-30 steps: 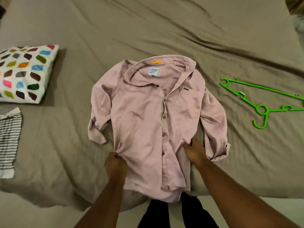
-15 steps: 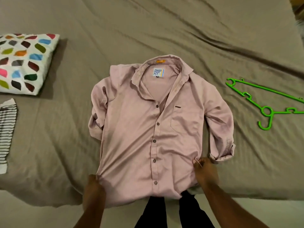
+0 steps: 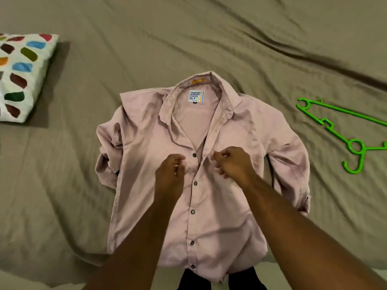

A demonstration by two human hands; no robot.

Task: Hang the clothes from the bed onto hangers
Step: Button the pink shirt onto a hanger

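The smooth dusty-pink button shirt (image 3: pixel 213 216) lies front-up on the creased olive bedsheet (image 3: pixel 209 38), neck label (image 3: pixel 196 96) reading "INDIAN APPAREL CASUALS", left hand (image 3: pixel 170 172) and right hand (image 3: pixel 232 162) curled over its chest, pinching cloth or not I cannot tell; thin green plastic hanger (image 3: pixel 341 111) at 3 o'clock, spotted pillow (image 3: pixel 23 80) at 10.

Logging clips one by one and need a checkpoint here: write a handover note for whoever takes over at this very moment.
Left hand: fingers curled over the pink shirt's chest, beside the top button; unclear whether it grips cloth.
Right hand: likewise, across the placket.
Shirt: spread face up on the bed, collar open, lower buttons fastened.
Green hanger: on the bed to the right, apart from the shirt, untouched.
Done: shirt laid flat.
Left: get it onto the hanger.
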